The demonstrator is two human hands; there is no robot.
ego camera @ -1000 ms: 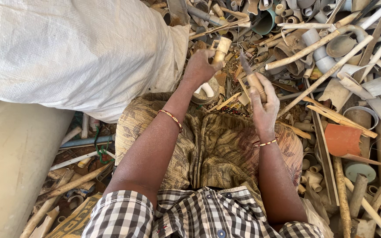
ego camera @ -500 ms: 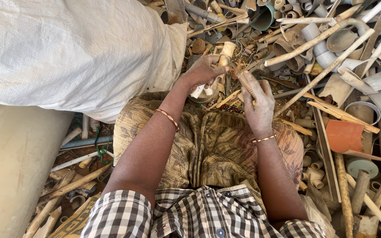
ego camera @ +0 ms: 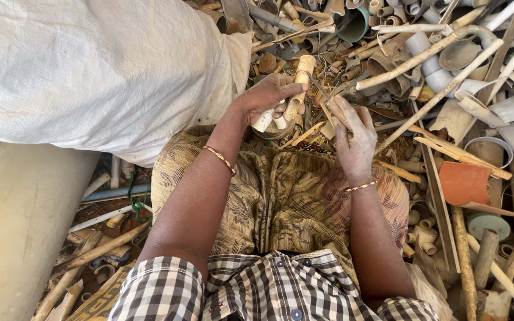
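2 hands worked above a lap covered in patterned cloth [ego camera: 281,196]. Left hand [ego camera: 266,95] was closed around a short cream pipe piece [ego camera: 300,77], held upright and tilted. Right hand [ego camera: 355,139] (dusty, fingers half curled) gripped a thin blade-like tool [ego camera: 328,104] touching the pipe. Scrap pipes [ego camera: 423,53] lay heaped around; a white sack [ego camera: 90,71] bulged at left.

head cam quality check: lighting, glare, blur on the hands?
Head view: even daylight with soft shadows, no hard glare; the white sack is bright but keeps its weave. Left hand and its pale pipe piece are sharp; right hand is sharp too. Edges bow slightly, wide-angle.
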